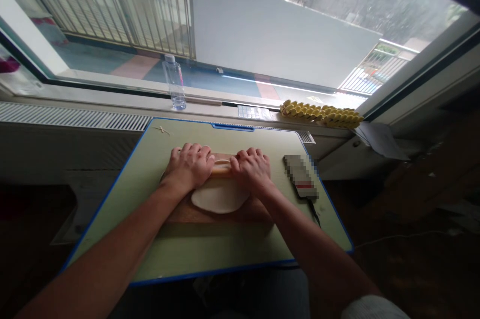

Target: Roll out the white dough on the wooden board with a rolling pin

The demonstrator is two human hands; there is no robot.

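We see left hand (pixel 192 165), right hand (pixel 252 168), fingers curled closed over rolling pin (pixel 222 173) ends; dough (pixel 219 198) beneath, on wooden board (pixel 183 213), looks soft, tearable; pin probably stiff, ends best hold!

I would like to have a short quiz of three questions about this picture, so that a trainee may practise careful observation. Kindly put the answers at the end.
1. True or false: the left hand and the right hand are both on the rolling pin.

2. What lies directly under the dough?
A) a metal tray
B) a wooden board
C) a ceramic plate

3. Fill in the gap: on the windowsill, as the camera sees it, the clear bottle stands to the ____ of the yellow egg tray.

Key:
1. True
2. B
3. left
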